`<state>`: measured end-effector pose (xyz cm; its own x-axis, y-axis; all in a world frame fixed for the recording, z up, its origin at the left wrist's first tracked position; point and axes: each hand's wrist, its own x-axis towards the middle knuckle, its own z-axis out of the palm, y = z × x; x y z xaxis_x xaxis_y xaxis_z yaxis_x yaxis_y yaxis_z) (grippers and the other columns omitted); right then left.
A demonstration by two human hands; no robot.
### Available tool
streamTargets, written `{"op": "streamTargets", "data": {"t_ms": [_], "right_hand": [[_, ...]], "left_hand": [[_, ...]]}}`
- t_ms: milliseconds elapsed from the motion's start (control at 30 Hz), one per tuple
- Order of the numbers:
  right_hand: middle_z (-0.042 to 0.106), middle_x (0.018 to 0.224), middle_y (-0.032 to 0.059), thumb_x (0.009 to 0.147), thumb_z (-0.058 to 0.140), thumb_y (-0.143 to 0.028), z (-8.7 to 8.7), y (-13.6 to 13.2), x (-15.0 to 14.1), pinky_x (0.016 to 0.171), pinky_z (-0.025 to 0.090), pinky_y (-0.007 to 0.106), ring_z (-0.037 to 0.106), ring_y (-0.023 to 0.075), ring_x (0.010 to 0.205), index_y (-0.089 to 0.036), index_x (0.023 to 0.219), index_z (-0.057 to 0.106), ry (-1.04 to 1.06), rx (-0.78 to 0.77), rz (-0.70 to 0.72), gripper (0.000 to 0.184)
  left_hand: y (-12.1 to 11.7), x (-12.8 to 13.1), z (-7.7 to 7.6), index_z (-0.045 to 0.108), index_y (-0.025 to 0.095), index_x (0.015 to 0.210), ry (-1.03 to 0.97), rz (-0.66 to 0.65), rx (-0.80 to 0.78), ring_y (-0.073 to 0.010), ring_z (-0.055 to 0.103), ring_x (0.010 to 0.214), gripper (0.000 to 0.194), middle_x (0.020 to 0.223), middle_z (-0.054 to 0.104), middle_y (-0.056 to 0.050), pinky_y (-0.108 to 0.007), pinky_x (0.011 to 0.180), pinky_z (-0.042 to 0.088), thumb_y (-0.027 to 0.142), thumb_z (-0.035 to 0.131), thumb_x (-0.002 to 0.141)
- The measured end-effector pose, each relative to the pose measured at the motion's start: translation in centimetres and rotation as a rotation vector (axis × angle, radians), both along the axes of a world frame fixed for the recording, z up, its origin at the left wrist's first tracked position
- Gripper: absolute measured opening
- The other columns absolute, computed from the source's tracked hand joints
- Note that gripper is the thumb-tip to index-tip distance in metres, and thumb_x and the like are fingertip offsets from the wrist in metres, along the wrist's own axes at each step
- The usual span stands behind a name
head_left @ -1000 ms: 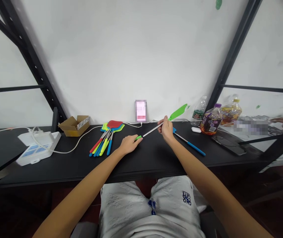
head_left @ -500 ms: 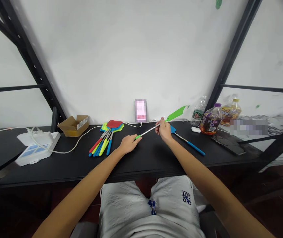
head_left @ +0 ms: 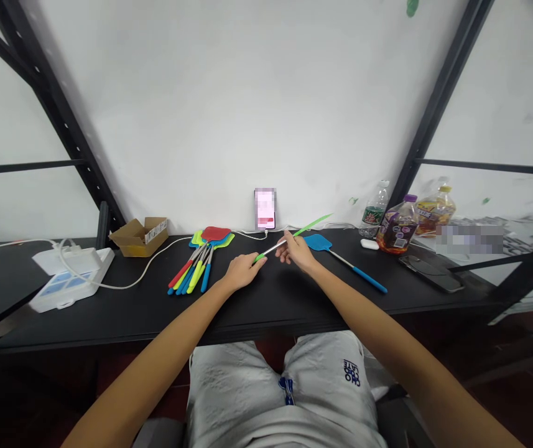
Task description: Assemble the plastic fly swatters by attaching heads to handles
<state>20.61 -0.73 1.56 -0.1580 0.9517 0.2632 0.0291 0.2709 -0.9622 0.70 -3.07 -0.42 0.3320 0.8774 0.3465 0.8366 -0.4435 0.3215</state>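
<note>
A green fly swatter (head_left: 313, 223) with a metal telescopic rod is held slantwise above the black table, its flat head seen nearly edge-on at the upper right. My left hand (head_left: 242, 272) is closed around its green handle, most of which the fingers hide. My right hand (head_left: 296, 250) pinches the rod close to the head, with its lower fingers loosely curled. Just behind and right of my right hand lies a blue fly swatter (head_left: 318, 242) on the table, handle toward the front right. Left of my left hand rests a pile of several fly swatters (head_left: 216, 234), a red head on top.
A lit phone (head_left: 265, 210) on a cable leans against the wall. Leftward are an opened cardboard box (head_left: 136, 246) and a white power strip (head_left: 73, 280). To the right stand bottles (head_left: 397, 227), a small white case (head_left: 369, 244) and a dark phone (head_left: 430, 272).
My right hand has slid down and left toward my left hand, and the swatter's exposed rod is shorter. The green head has turned from partly face-on to nearly edge-on. My left hand has stayed put.
</note>
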Motion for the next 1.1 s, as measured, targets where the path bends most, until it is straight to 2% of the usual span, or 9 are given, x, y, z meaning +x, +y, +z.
{"op": "streamTargets", "data": {"t_ms": [167,333,500,667,767,867,967,1033,1100], "right_hand": [[0.058,0.052,0.0032,0.089,0.032,-0.069,-0.5,0.0,-0.3,0.034,0.030,0.019,0.046,0.0084,0.034,-0.016,0.070,0.055,-0.119,0.029,0.012,0.061],[0.054,0.045,0.0014,0.089,0.034,-0.068,-1.2,0.3,-0.4,0.035,0.029,0.020,0.042,0.0080,0.032,-0.015,0.066,0.057,-0.123,0.048,0.077,0.062],[0.053,0.043,0.0006,0.088,0.033,-0.070,-1.4,0.4,-0.5,0.036,0.029,0.022,0.041,0.0094,0.032,-0.016,0.069,0.058,-0.125,0.078,0.078,0.062],[0.053,0.046,-0.0006,0.090,0.029,-0.069,-1.2,-0.2,-0.6,0.042,0.034,0.023,0.042,0.0095,0.035,-0.017,0.071,0.058,-0.245,0.185,0.077,0.062],[0.055,0.051,-0.0014,0.091,0.034,-0.065,-1.1,-0.5,-0.3,0.049,0.038,0.023,0.048,0.0104,0.043,-0.018,0.077,0.059,-0.379,0.288,0.060,0.055],[0.060,0.064,0.0001,0.087,0.049,-0.061,-0.7,-0.2,0.8,0.058,0.041,0.024,0.055,0.0127,0.058,-0.019,0.078,0.058,-0.525,0.378,-0.067,0.044],[0.063,0.078,0.0037,0.081,0.059,-0.052,-0.1,0.6,2.8,0.067,0.043,0.027,0.058,0.0164,0.072,-0.019,0.083,0.059,-0.744,0.395,-0.292,0.034],[0.064,0.091,0.0082,0.079,0.062,-0.045,0.4,0.9,4.3,0.078,0.043,0.032,0.058,0.0214,0.086,-0.017,0.089,0.061,-0.917,0.368,-0.472,0.029],[0.062,0.103,0.0136,0.079,0.061,-0.040,0.9,0.9,5.5,0.086,0.041,0.038,0.056,0.0274,0.099,-0.016,0.097,0.063,-1.066,0.270,-0.625,0.030]], "left_hand": [[-0.1,0.0,0.1,0.059,0.024,0.077,-0.006,-0.001,-0.016,-0.0227,0.062,0.077,0.046,0.078,0.067,-0.004,-0.027,0.065,0.033,0.058,0.032,0.093],[-0.1,0.1,0.2,0.059,0.024,0.079,0.012,0.013,-0.020,-0.0227,0.062,0.078,0.046,0.080,0.067,-0.005,-0.027,0.064,0.033,0.058,0.032,0.093],[-0.6,0.2,0.5,0.058,0.023,0.082,0.044,0.041,-0.012,-0.0212,0.062,0.080,0.044,0.081,0.066,-0.004,-0.026,0.063,0.033,0.057,0.032,0.094],[-1.5,0.3,0.7,0.057,0.025,0.098,0.013,-0.017,0.101,-0.0191,0.062,0.080,0.033,0.082,0.066,-0.001,-0.026,0.064,0.034,0.047,0.033,0.097],[-1.9,0.3,1.0,0.057,0.023,0.099,-0.015,-0.011,0.205,-0.0182,0.062,0.078,0.030,0.082,0.066,-0.002,-0.026,0.066,0.035,0.042,0.033,0.098],[-2.2,-0.4,1.5,0.057,0.021,0.099,-0.114,0.083,0.353,-0.0176,0.061,0.077,0.031,0.082,0.066,-0.003,-0.026,0.069,0.037,0.039,0.032,0.099],[-2.9,-1.9,2.4,0.058,0.018,0.100,-0.237,0.221,0.520,-0.0177,0.060,0.079,0.031,0.086,0.066,-0.006,-0.027,0.075,0.040,0.038,0.035,0.098],[-3.6,-3.4,3.1,0.059,0.016,0.096,-0.242,0.302,0.590,-0.0182,0.060,0.082,0.030,0.086,0.065,-0.007,-0.027,0.078,0.040,0.037,0.037,0.096],[-4.4,-5.1,3.9,0.061,0.017,0.088,-0.173,0.393,0.594,-0.0190,0.059,0.084,0.032,0.086,0.064,-0.007,-0.028,0.077,0.040,0.039,0.038,0.095]]}}
